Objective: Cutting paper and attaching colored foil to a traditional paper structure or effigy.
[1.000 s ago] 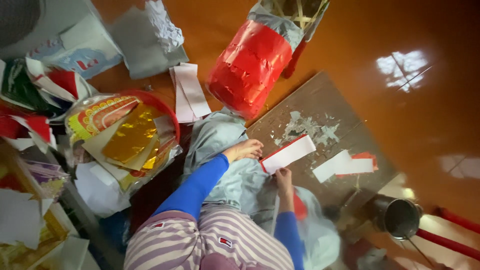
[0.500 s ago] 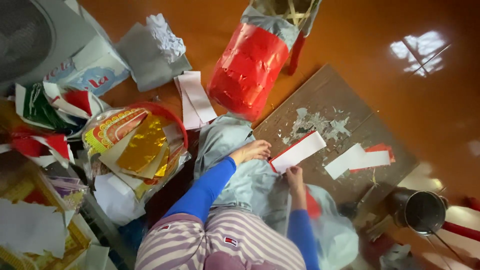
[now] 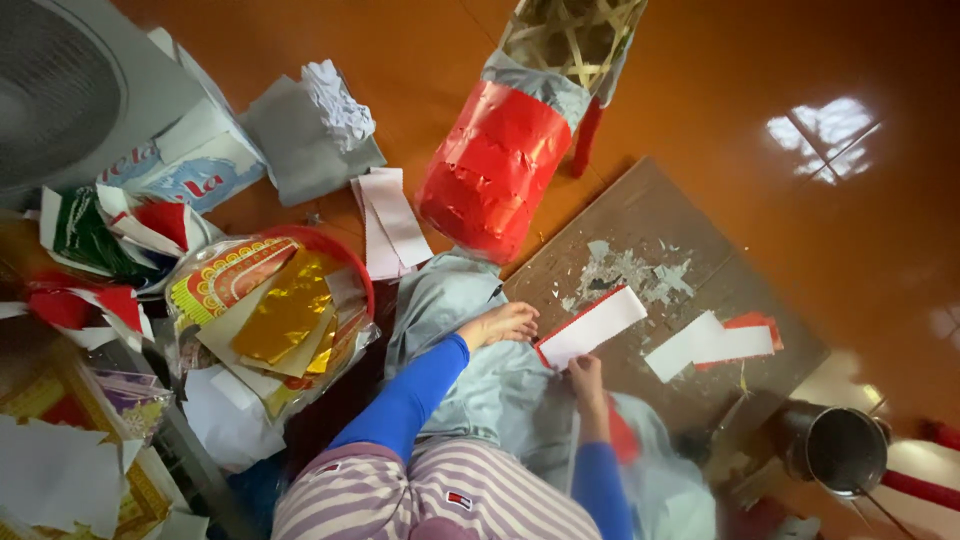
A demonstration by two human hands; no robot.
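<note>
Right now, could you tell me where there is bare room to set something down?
The orange floor right of the red lantern frame is bare, as is the brown board at its far corner. Crowded: the paper heaps on the left, and near both hands at the white paper strip.

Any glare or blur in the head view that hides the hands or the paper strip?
Head view: window glare lies on the bare orange floor, away from the work. The left hand, right hand and white strip are evenly lit and readable; edges are slightly soft and bent by the wide lens.
</note>
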